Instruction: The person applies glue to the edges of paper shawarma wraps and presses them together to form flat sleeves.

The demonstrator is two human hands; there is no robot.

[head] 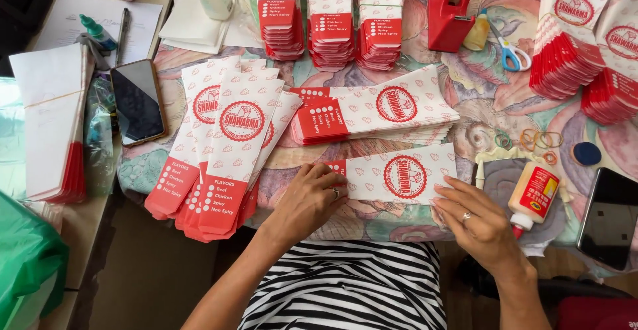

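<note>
Hands: left hand point(312, 197) and right hand point(473, 220), both flat with fingers pressed on the two ends of one red-and-white paper sleeve point(392, 176), gripping nothing. Sleeve lies lengthwise on the bench point(465, 84), at its near edge. Behind the sleeve: a flat stack of sleeves point(372, 110). Left of it: a fanned pile point(226, 144). Right of it: glue bottle point(531, 197).

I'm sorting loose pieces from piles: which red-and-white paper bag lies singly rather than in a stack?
The single paper bag pressed flat under the left hand and right hand, nearest the person; the others lie fanned or bundled.
</note>
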